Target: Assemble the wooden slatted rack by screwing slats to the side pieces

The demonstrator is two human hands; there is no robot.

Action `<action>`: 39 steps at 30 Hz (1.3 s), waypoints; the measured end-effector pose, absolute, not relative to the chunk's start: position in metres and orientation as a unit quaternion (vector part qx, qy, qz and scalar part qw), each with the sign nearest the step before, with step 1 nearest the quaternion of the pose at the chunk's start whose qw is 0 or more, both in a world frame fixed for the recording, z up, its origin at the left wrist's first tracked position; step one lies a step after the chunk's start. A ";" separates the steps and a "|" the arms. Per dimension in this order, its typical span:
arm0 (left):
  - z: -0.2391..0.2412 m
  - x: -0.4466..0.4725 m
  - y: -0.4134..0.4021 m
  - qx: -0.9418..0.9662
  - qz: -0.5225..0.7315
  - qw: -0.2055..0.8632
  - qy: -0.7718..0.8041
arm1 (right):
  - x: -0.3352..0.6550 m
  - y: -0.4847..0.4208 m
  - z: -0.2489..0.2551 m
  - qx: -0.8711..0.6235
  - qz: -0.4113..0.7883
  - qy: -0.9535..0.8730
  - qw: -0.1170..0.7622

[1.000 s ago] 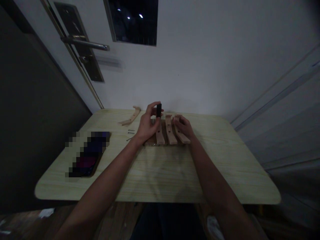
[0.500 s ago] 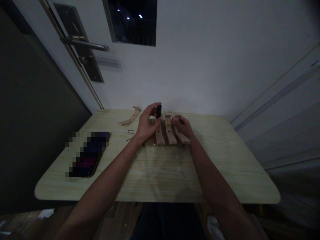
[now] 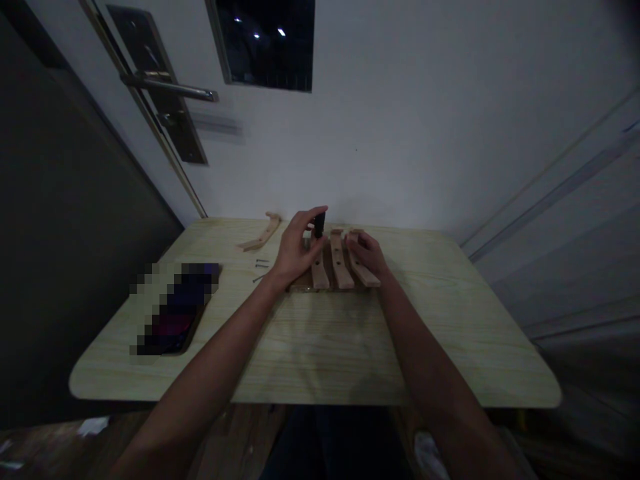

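Note:
My left hand [image 3: 300,248] is closed around the upright black handle of a screwdriver [image 3: 319,225], whose tip is hidden. It stands over the left curved wooden hook [image 3: 320,275]. Beside that piece, a middle wooden hook [image 3: 341,267] and a right wooden hook [image 3: 364,270] lie in a row, holes showing in them. All three rest across a brown wooden board [image 3: 300,283], partly covered by my left hand. Gripping the right hook near its far end is my right hand [image 3: 367,252], fingers closed.
A loose curved wooden hook [image 3: 261,237] lies at the back left of the table [image 3: 450,347]. Several screws [image 3: 261,267] are left of my left hand. A phone [image 3: 193,307], partly blurred out, lies farther left. A white door with a metal handle [image 3: 173,89] rises behind.
My left hand and the screwdriver handle have shifted slightly to the right, and the handle leans a little more. My right hand and the wooden hooks stay put.

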State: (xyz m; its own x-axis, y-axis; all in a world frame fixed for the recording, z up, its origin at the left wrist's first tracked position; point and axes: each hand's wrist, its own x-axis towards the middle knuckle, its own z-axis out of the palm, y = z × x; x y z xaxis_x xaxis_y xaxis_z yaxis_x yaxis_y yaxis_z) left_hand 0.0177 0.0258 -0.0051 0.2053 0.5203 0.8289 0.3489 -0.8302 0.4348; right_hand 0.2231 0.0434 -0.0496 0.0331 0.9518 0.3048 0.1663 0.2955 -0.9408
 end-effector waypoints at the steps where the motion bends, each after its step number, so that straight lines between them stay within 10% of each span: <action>1: -0.005 0.017 0.027 0.769 0.566 0.066 0.288 | 0.223 0.043 -0.049 -0.472 0.353 -0.598 0.543; 39: -0.008 0.018 0.031 0.750 0.585 0.055 0.304 | 0.222 0.041 -0.047 -0.475 0.339 -0.600 0.547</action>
State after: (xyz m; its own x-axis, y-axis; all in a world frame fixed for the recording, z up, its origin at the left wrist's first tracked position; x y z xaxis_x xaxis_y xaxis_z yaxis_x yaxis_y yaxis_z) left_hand 0.0176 0.0308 -0.0079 0.1303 0.5210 0.8435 0.3914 -0.8087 0.4390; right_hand 0.2218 0.0413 -0.0473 0.0488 0.9412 0.3344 0.1995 0.3189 -0.9266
